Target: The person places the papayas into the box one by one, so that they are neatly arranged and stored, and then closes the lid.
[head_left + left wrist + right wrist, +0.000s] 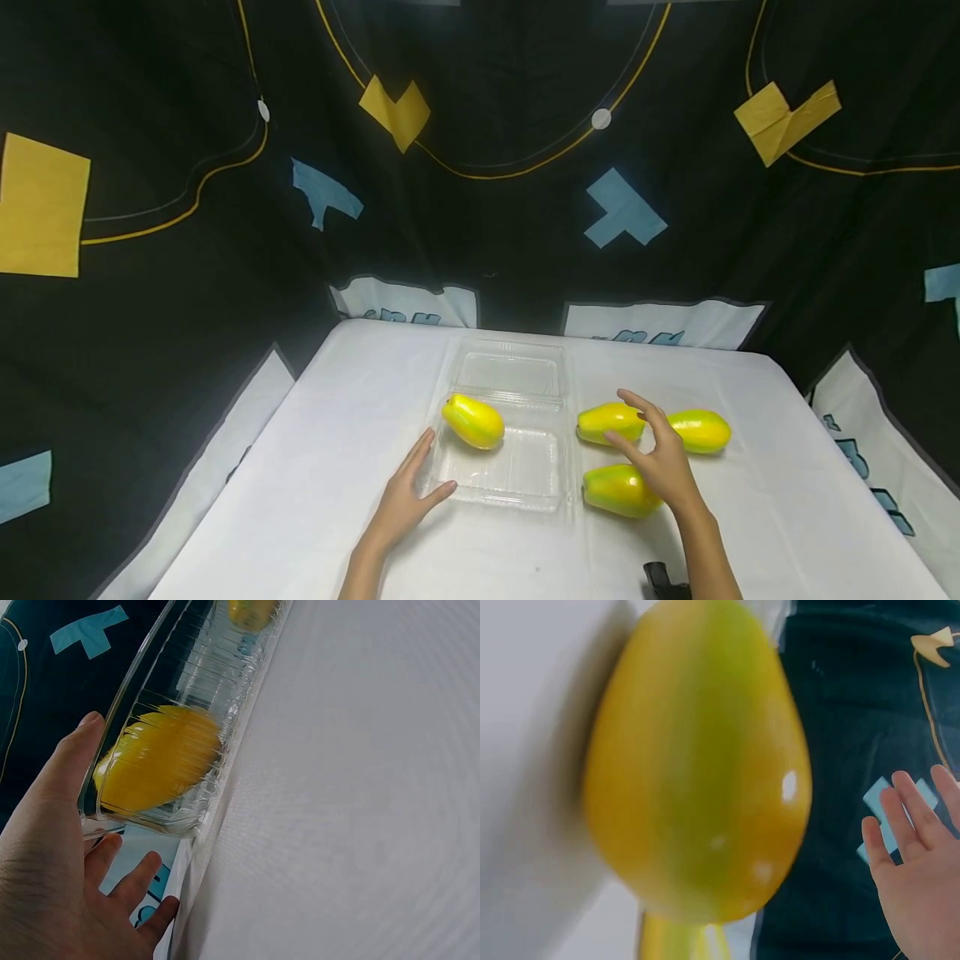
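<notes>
A clear plastic clamshell container [528,467] lies opened out on the white table, its lid [510,371] toward the back. One yellow-green papaya [472,421] rests tilted in the left part of the base. My left hand [401,507] is by the container's left side with thumb and fingers spread; in the left wrist view its thumb is close to the rim, and contact is hard to tell. Fingers apart, my right hand [663,467] hovers over three more papayas, among them the nearest papaya [615,490], which looms large in the right wrist view. It holds none of them.
To the right of the container lie the back-left papaya [603,423] and the back-right papaya [702,431]. A small black object [662,579] is at the near edge by the right forearm. Dark patterned cloth [510,242] hangs behind the white table [300,500].
</notes>
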A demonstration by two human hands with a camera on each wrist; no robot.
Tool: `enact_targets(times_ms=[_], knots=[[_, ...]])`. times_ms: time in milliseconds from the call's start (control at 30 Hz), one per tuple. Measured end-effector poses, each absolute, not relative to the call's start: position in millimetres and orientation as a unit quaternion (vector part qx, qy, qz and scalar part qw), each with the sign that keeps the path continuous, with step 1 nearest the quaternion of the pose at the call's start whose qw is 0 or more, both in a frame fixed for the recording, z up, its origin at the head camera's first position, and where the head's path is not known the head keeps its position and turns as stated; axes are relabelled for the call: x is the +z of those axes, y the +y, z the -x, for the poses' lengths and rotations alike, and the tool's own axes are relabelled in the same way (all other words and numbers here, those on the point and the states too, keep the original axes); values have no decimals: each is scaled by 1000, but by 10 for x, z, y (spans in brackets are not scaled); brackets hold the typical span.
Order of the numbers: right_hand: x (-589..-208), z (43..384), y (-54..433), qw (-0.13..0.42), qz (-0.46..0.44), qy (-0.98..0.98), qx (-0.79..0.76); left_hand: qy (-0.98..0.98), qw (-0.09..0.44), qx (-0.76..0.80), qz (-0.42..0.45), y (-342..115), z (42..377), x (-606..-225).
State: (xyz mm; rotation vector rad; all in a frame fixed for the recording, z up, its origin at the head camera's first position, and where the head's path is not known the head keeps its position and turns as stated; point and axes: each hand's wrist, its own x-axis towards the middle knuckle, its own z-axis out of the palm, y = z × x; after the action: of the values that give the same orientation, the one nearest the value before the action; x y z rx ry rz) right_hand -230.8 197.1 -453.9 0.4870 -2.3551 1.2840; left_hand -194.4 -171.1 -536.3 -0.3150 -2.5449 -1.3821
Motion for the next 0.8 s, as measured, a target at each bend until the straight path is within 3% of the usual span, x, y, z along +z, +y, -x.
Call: enact_targets(times_ms=[533,800], knots=[[-4894,2238,2181,73,-136,-887,435,-869,116,-468,111,-1710,1952,-5367],[-4978,2255,2183,64,-159,-894,413,-869,117,-468,107,-1715,1942,-5348]])
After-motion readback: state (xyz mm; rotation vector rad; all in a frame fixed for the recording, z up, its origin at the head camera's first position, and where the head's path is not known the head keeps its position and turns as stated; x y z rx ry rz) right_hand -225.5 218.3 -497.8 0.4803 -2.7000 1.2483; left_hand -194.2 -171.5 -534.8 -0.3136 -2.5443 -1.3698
